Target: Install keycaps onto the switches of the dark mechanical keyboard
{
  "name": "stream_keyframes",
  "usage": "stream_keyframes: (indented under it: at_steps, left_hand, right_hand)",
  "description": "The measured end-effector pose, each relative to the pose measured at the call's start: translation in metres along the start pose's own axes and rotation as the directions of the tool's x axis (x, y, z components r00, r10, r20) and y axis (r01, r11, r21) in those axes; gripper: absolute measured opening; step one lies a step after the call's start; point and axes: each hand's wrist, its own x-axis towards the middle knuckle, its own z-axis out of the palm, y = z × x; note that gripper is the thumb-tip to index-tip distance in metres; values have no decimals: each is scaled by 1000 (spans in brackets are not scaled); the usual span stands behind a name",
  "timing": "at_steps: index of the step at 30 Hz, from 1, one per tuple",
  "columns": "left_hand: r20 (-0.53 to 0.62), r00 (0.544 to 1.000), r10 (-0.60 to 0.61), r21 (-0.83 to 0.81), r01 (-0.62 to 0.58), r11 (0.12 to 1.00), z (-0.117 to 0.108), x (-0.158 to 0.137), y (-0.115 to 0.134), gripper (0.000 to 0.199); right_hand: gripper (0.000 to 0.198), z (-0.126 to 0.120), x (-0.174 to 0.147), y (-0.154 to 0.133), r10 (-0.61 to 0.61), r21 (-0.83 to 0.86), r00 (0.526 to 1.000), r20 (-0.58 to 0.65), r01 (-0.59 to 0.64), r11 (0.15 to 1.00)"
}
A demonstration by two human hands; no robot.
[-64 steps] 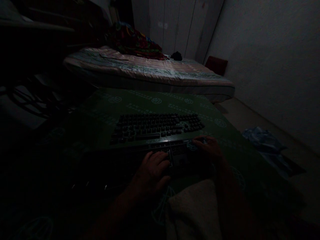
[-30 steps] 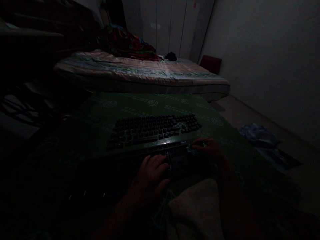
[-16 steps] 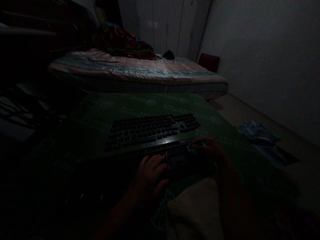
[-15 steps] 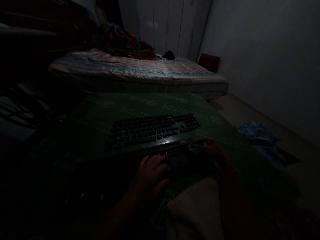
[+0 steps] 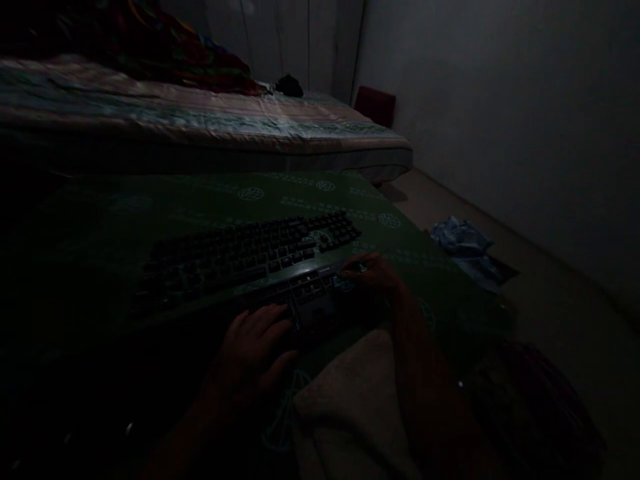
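Note:
The picture is very dark. A black keyboard frame (image 5: 315, 310) lies on a green table, its right part showing openings and a flat panel. My left hand (image 5: 255, 340) rests on it, palm down with fingers stretched out and spread a little. At the frame's right end, my right hand (image 5: 375, 272) is closed in a pinch around something small, with a pale glint at the fingers; its kind cannot be made out. Just beyond the frame, black keycaps (image 5: 240, 250) lie in rows in a keyboard layout.
The green table (image 5: 295, 200) carries printed globe marks. A light cloth (image 5: 355, 400) lies at the near edge between my arms. Behind stands a bed (image 5: 200, 123) with a patterned red blanket (image 5: 165, 57). Bluish cloth (image 5: 460, 237) lies on the floor at the right.
The view has swung to the right, so the table, bed and keyboard sit further left. Both hands keep nearly the same places on the keyboard frame.

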Motion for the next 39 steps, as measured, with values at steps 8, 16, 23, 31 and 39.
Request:
stream_keyframes:
  at_steps: [8,16,23,31,39]
  left_hand:
    - [-3,1000,22,4,-22,1000,-3,5,-1,38]
    - [5,1000,20,-3,-20,1000,-2,5,0,37]
    - [31,1000,5,-14,-4,1000,-3,5,3,37]
    - [38,999,-12,-28,13,1000,-6,7,8,36]
    - [34,999,-14,-19,14,1000,-5,5,7,35]
  right_hand:
    - [13,1,8,9,-59,-2,992,-109,59,998]
    - [19,-3,7,8,-90,-14,985,-147,89,996]
    - [16,5,7,8,-90,-54,984,-152,83,995]
    - [18,1,7,6,-111,-71,989,-99,104,992]
    - [18,1,5,5,-87,-13,986,-140,85,996]
